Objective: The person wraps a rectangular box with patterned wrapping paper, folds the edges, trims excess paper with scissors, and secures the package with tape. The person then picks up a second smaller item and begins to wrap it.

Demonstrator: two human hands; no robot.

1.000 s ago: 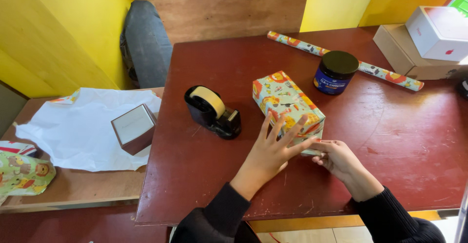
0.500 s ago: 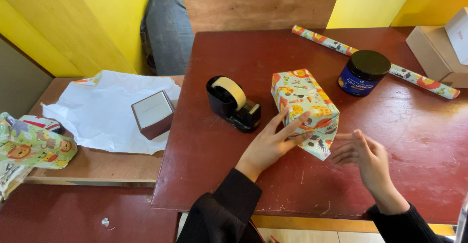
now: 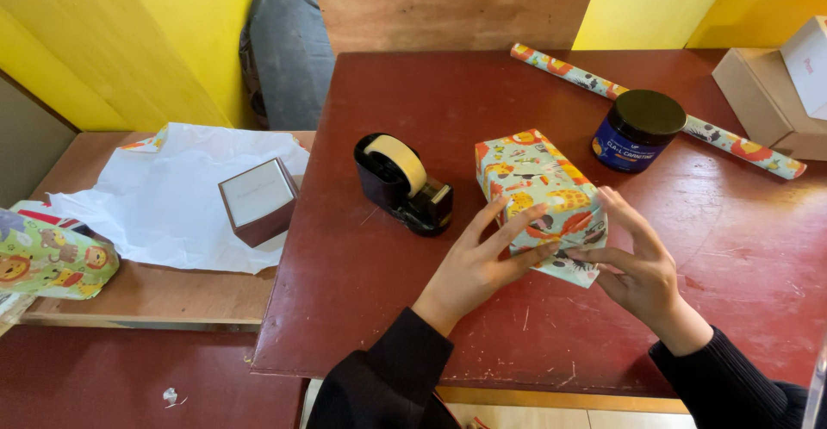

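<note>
A box wrapped in colourful animal-print paper (image 3: 534,183) lies on the dark red table (image 3: 448,102). My left hand (image 3: 478,261) rests spread-fingered against its near left end. On the near right end my right hand (image 3: 637,265) presses, its fingers over the folded paper flap. Both hands hold the wrapped box. A black tape dispenser (image 3: 401,183) with a tan roll stands just left of the box.
A dark jar with a black lid (image 3: 636,129) and a roll of matching wrapping paper (image 3: 655,110) lie behind the box. Cardboard and white boxes (image 3: 775,84) sit at the far right. On the lower left bench are white paper (image 3: 164,201), a small brown box (image 3: 257,201) and crumpled print paper (image 3: 47,261).
My right hand was pressed to the box's near end, lifted away to the right, and has now come back onto the folded flap. The left hand stayed on the box.
</note>
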